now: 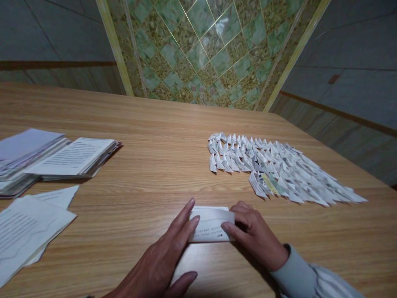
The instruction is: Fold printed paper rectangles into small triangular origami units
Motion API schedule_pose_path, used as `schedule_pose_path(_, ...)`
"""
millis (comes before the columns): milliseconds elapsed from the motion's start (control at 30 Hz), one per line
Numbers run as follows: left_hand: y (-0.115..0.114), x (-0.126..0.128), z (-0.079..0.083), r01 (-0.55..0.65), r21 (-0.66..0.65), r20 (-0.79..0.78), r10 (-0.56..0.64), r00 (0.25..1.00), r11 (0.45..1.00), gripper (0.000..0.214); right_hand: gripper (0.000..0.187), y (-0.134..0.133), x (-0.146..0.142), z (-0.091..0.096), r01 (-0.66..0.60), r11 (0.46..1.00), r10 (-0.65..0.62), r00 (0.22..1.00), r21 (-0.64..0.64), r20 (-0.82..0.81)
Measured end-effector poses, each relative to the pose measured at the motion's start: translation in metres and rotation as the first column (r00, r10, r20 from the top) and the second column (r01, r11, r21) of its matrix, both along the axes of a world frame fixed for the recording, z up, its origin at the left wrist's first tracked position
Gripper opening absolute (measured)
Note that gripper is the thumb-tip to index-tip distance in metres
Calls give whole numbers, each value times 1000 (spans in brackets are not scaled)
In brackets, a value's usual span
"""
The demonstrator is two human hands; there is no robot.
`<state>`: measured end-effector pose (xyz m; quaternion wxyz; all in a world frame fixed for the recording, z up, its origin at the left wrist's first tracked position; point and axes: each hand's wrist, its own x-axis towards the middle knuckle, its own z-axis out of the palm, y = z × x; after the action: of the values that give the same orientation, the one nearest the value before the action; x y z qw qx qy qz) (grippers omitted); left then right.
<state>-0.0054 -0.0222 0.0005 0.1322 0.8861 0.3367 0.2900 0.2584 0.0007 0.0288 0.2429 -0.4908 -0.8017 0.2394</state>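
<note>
A folded sheet of printed paper (pixel 211 225) lies on the table in front of me, its folded edge toward me. My right hand (pixel 256 234) pinches its right end, with the thumb on top and the fingers behind. My left hand (pixel 169 246) rests at the left end, fingers stretched out and touching the paper, thumb held apart near the tabletop. To the right beyond my hands stand rows of small folded paper pieces (pixel 279 169) with pointed tips, mostly white, one with a yellow strip.
At the left are stacks of paper: one with a lilac top sheet (pixel 29 142), a printed stack (pixel 77 155) beside it, and loose sheets (pixel 31 231) nearer to me. The wooden table (pixel 149 136) reaches back toward a green patterned tiled wall (pixel 201 49).
</note>
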Motion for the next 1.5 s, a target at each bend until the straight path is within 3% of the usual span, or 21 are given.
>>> schedule_pose_path(133,3,1,-10,50,44,-99,-46,994,998,85,28,-4,-10,-5,158,986,-163,983,57,81)
schedule_pose_path(333,9,1,-21,145,84,-165,-130,978,986,68,26,-6,-14,-7,261,958,-277,948,118,155)
schedule_pose_path(467,9,2,-24,155,113,-165,-136,977,981,60,26,-5,-14,-7,278,953,-295,942,121,159)
schedule_pose_path(1033,7,5,-25,94,143,-249,-56,967,985,68,25,-5,-15,-7,311,940,-337,906,139,257)
schedule_pose_path(1133,7,4,-23,94,149,-270,-51,961,984,66,18,-4,-14,-7,317,939,-341,910,136,235)
schedule_pose_path(1233,7,5,-20,96,150,-294,-49,955,984,64,23,-6,-14,-2,276,941,-305,942,195,138)
schedule_pose_path(1333,6,5,-17,101,145,-304,-53,951,984,63,22,-14,-18,7,148,924,-184,980,351,71)
schedule_pose_path(1433,5,4,-16,98,148,-297,-50,954,984,60,7,-25,-28,14,-83,921,34,991,380,133)
schedule_pose_path(1500,5,4,-14,95,156,-296,-45,954,983,58,6,-31,-33,13,-147,921,80,978,360,194)
